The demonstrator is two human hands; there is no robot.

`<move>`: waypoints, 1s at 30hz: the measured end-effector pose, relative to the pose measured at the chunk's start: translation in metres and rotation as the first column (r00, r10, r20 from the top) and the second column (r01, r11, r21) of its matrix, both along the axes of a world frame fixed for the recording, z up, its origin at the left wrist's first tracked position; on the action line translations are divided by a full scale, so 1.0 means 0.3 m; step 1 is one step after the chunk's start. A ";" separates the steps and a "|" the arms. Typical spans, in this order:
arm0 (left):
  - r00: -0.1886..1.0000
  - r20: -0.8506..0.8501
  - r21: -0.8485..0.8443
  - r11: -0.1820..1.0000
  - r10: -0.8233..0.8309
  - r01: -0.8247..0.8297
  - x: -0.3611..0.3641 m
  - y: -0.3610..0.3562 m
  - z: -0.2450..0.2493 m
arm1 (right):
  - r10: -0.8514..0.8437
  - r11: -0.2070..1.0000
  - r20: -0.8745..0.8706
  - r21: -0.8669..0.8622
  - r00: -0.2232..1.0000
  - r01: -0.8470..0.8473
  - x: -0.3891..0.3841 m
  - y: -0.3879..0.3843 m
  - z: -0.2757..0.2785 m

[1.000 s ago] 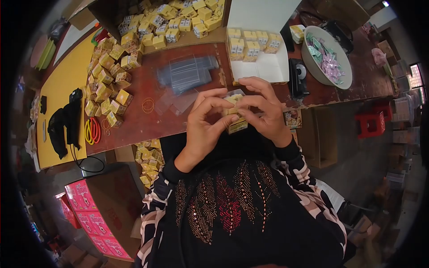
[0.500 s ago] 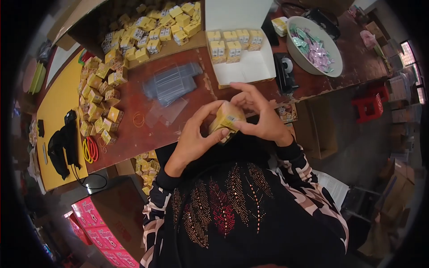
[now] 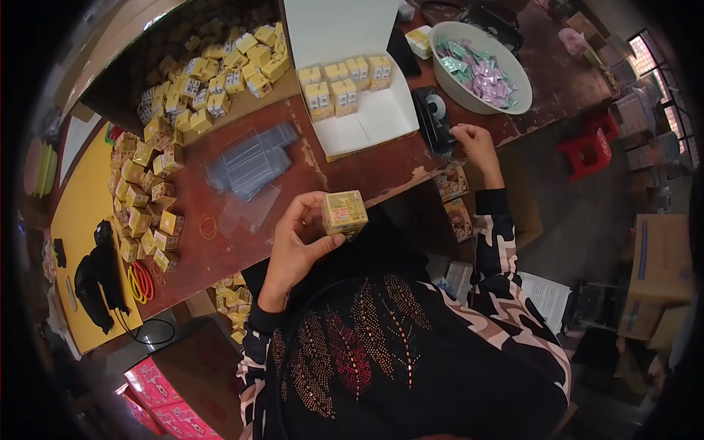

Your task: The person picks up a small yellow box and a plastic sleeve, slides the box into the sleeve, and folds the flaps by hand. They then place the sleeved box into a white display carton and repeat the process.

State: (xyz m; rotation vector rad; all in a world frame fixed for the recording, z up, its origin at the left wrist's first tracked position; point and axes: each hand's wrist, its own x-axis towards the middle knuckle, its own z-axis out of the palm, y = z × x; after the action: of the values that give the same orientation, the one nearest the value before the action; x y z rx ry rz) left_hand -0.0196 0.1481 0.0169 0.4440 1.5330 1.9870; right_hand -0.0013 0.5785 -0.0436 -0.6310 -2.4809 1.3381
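Note:
My left hand (image 3: 299,242) is closed round a small yellow printed box (image 3: 345,211), thumb at its lower front, held just off the table's front edge. My right hand (image 3: 478,150) is out to the right, thumb and forefinger pinched together at the near end of a black tape dispenser (image 3: 433,121) with a pale roll. Whatever is between those fingertips is too small to make out. Behind the held box stands an open white carton (image 3: 370,125), with several similar yellow boxes (image 3: 345,94) in rows toward its back and left.
Clear plastic sheets (image 3: 253,161) lie left of the carton. Loose yellow boxes (image 3: 143,191) are heaped farther left, and more fill a large cardboard box (image 3: 242,110) behind. A white basin (image 3: 522,99) of green and pink sachets stands at the back right. A red stool (image 3: 587,150) is on the floor.
My right hand has left the yellow box and moved right to the tape dispenser. My left hand now holds the box alone, turned to another face. The view has shifted to the right.

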 end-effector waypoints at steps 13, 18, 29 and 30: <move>1.000 -0.005 -0.011 1.000 -0.009 0.009 0.002 -0.010 -0.004 | -0.178 0.952 -0.239 -0.288 0.955 0.105 0.063 -0.112 0.022; 1.000 -0.010 0.022 1.000 0.006 -0.005 0.003 -0.009 -0.014 | -0.258 0.881 -0.152 -0.442 0.954 0.168 0.103 -0.124 -0.086; 0.981 -0.058 0.062 0.981 0.185 -0.182 0.025 0.004 0.012 | -0.195 0.971 -0.325 -0.196 0.925 0.136 0.147 -0.236 0.050; 0.978 -0.050 0.042 0.978 0.205 -0.203 0.033 0.004 0.014 | -0.134 0.978 -0.301 -0.197 0.944 0.076 0.151 -0.292 0.122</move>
State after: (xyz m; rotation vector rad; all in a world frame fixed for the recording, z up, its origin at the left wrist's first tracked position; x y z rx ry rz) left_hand -0.0096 0.1494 0.0211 0.3697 1.6345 2.1779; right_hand 0.0441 0.4910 -0.0070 -0.5323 -2.0622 1.5053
